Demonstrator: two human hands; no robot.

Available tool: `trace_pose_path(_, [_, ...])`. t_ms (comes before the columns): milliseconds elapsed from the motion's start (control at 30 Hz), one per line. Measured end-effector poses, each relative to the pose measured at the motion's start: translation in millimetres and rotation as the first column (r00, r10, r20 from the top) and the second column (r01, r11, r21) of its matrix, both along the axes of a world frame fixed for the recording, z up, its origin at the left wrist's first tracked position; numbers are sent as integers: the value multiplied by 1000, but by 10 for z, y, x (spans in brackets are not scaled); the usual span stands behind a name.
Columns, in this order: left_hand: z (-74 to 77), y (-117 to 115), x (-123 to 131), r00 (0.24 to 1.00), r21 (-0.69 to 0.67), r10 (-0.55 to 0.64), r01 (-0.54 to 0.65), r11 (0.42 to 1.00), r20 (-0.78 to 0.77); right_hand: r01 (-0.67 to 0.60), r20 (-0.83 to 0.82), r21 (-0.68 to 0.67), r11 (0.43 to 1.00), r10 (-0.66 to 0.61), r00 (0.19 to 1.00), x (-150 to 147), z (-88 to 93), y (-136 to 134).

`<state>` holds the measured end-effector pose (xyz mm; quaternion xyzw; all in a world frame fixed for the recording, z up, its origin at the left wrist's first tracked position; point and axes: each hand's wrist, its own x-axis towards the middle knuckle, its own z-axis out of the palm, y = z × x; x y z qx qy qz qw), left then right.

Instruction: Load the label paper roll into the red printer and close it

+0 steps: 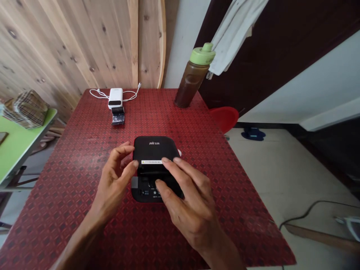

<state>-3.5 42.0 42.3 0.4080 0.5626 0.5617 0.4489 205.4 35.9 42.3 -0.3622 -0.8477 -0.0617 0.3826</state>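
Note:
A small black box-shaped device (153, 153) with a white label strip on its lid sits in the middle of the red patterned table (84, 157). My left hand (116, 176) curls against its left side, thumb pressed to the lid's front edge. My right hand (185, 198) lies over the front right part, fingertips on the lid edge and thumb on the lower panel with its buttons. Both hands grip the device. The lid appears slightly raised above the base.
A white power bank (115, 97) with a white cable and a small dark object (117, 115) lie at the table's far left. A brown bottle (194, 77) with a green cap stands at the far edge. A red stool (226, 117) is beyond the table; a green table (17, 146) stands left.

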Motion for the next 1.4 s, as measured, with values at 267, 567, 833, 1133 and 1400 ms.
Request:
trace_pose_path(267, [-208,-132,45,980,-122,-68,91,988,187,-77,-63,-126,989,69,996,-5,-38,40])
trace_pose_path(567, [-193,-129,47,991,-112,-84,96,989,104,-71,-103,-214,974,49,993,-21,-56,17])
trace_pose_path(833, [-216,-219,31,994,-154,-35,51,987,103,-62,-198,-175,983,27,980,52,-64,-78])
trace_pose_path(1133, [-196,-386,-17,983,-184,-74,104,977,166,140,-291,-457,878,-297,909,180,-534,-504])
trace_pose_path(1400, [-168,-372,28,988,-176,-57,83,981,146,163,-267,-537,828,-350,898,-81,-767,-589])
